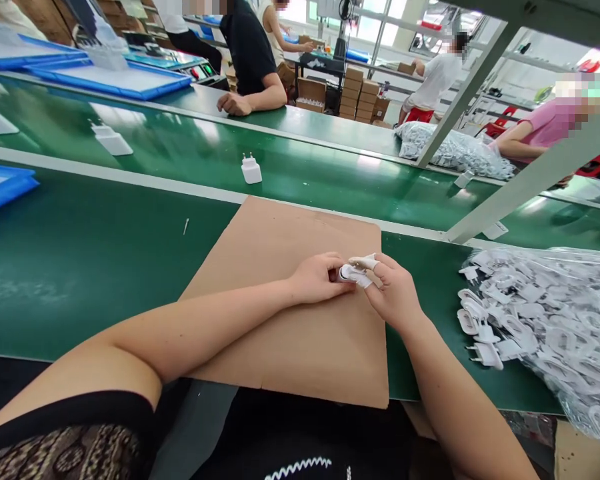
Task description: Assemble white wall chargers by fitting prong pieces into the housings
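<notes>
Over the brown cardboard sheet (290,333), my left hand (317,279) pinches a small white plastic charger housing (348,273). One end of the housing looks open, with a dark rim. My right hand (396,293) comes in from the right, its thumb and finger closed on the other side of the same housing. White coverings (365,262) wrap the tips of my right thumb and finger. The fingers hide much of the housing, so its inside cannot be made out.
A clear plastic bag (555,333) spills many white plug housings at right. A white plug charger (251,169) stands on the green conveyor belt (180,143) ahead. Blue trays (115,83) lie beyond, near a co-worker's hand (234,104). A slanted metal post (525,170) rises at right.
</notes>
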`<action>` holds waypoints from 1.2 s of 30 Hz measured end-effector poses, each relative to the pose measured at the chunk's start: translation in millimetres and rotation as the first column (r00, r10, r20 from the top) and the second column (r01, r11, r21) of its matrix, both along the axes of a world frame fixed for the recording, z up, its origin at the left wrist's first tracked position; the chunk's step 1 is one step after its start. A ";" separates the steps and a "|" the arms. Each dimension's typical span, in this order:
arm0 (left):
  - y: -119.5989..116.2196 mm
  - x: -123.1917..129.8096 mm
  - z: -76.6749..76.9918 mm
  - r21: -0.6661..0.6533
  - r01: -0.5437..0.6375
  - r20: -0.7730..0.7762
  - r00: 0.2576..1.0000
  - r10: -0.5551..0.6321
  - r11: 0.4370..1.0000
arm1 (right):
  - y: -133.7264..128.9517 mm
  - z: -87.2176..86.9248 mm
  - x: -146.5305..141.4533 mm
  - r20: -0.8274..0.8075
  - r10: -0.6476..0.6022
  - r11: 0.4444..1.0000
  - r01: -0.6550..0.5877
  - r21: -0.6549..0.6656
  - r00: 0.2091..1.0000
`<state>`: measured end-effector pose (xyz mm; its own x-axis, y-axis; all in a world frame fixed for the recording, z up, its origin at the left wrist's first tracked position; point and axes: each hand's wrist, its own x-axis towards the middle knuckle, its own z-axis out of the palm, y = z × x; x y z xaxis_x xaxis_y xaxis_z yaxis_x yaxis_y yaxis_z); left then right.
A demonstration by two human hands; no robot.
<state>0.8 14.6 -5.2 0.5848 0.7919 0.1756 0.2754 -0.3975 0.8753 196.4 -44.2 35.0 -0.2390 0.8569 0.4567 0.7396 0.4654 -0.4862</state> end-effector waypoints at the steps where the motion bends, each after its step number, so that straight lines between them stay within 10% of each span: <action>1: 0.5 0.0 -0.2 -0.002 0.005 0.011 1.000 -0.005 1.000 | 0.9 -1.4 -0.7 0.028 0.017 1.000 -0.017 -0.002 0.999; 16: 2.5 -2.1 5.6 -0.089 0.014 0.020 1.000 -0.012 0.996 | 14.4 5.4 -6.7 0.278 0.018 0.993 -0.049 0.107 0.960; 26: -0.6 -1.7 -1.3 -0.020 0.019 -0.041 0.999 -0.020 1.000 | 6.4 -29.8 -10.0 -0.120 0.005 1.000 -0.004 0.006 0.993; 30: 38.5 2.8 12.4 -0.155 0.024 -0.128 0.991 -0.044 0.988 | 24.7 -57.3 -8.1 -0.481 -0.167 0.986 0.140 -0.092 0.861; 36: 145.7 5.6 31.9 0.206 -0.382 -0.302 0.851 0.430 0.901 | 40.1 -67.6 -2.2 -0.391 -0.415 0.910 0.376 -0.176 0.821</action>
<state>6.4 160.3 26.7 0.2581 0.9544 0.1502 0.7022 -0.2921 0.6493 194.2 -4.1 -32.6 0.3217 0.8776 0.3555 0.5740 0.1178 -0.8103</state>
